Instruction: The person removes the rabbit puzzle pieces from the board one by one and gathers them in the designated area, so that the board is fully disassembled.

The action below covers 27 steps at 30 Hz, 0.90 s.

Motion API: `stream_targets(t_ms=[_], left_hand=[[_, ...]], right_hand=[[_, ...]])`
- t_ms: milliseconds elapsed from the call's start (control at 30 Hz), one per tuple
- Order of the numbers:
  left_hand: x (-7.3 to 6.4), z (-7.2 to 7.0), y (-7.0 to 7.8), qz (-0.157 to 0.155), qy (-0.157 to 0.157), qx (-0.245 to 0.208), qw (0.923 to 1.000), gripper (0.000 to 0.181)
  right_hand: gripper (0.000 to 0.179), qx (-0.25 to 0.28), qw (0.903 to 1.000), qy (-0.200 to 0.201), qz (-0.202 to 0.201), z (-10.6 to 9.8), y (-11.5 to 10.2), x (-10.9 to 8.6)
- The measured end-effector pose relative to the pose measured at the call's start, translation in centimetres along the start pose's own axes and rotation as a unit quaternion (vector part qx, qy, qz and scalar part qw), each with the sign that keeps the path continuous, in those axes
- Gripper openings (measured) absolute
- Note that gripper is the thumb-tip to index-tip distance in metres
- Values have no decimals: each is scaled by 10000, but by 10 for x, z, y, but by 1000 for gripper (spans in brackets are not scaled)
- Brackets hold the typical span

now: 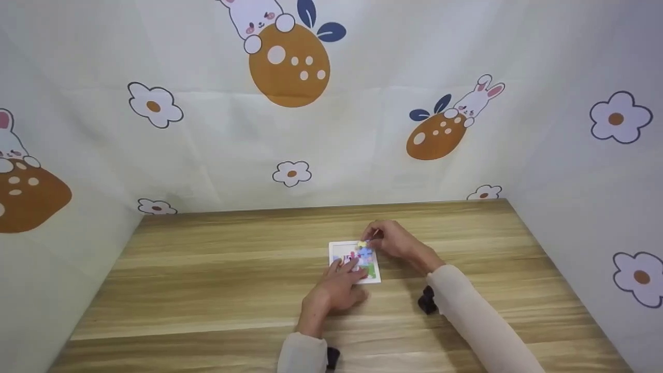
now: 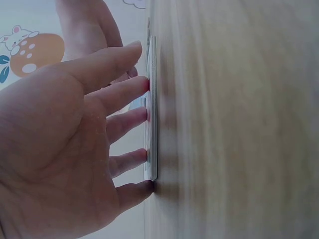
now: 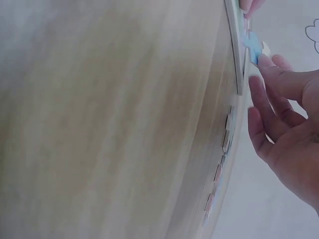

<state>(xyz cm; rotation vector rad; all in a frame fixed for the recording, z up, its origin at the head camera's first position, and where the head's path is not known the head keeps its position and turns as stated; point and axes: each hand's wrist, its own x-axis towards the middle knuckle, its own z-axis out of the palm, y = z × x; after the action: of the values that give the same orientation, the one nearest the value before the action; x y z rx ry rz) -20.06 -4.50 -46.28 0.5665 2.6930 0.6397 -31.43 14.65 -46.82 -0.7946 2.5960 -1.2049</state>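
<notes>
A small white-framed jigsaw puzzle (image 1: 341, 243) with a colourful picture lies on the wooden table. My left hand (image 1: 335, 287) rests over its near left part, fingers spread and fairly straight, fingertips on the picture. Seen edge-on in the left wrist view, the puzzle's edge (image 2: 154, 109) is right at those fingertips. At the far right corner, my right hand (image 1: 391, 239) pinches a blue and pale puzzle piece (image 3: 254, 48) between thumb and fingers. That piece is tilted up from the frame in the right wrist view. Part of the picture is hidden under the left fingers.
Several loose flat pieces (image 3: 227, 139) lie in a row on the table beyond the frame in the right wrist view. The wooden table (image 1: 207, 280) meets a patterned cloth (image 1: 217, 134) at the back and sides. A black device (image 1: 427, 300) sits at the right wrist.
</notes>
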Motion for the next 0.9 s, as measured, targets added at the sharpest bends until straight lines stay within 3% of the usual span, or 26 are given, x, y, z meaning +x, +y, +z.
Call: stream_targets(t_ms=[267,533,900], left_hand=[[-1,-1,0,83,70,30,9999,52],[-1,1,0,53,14,-155,9999,52],[-1,1,-2,-55,-7,-259,9996,52]], right_hand=[[15,663,9969,333,261,-14,-7,-12],[16,854,9898,1040,466,-25,-7,-28],[18,779,9808,1441,1055,-41,2,-40]])
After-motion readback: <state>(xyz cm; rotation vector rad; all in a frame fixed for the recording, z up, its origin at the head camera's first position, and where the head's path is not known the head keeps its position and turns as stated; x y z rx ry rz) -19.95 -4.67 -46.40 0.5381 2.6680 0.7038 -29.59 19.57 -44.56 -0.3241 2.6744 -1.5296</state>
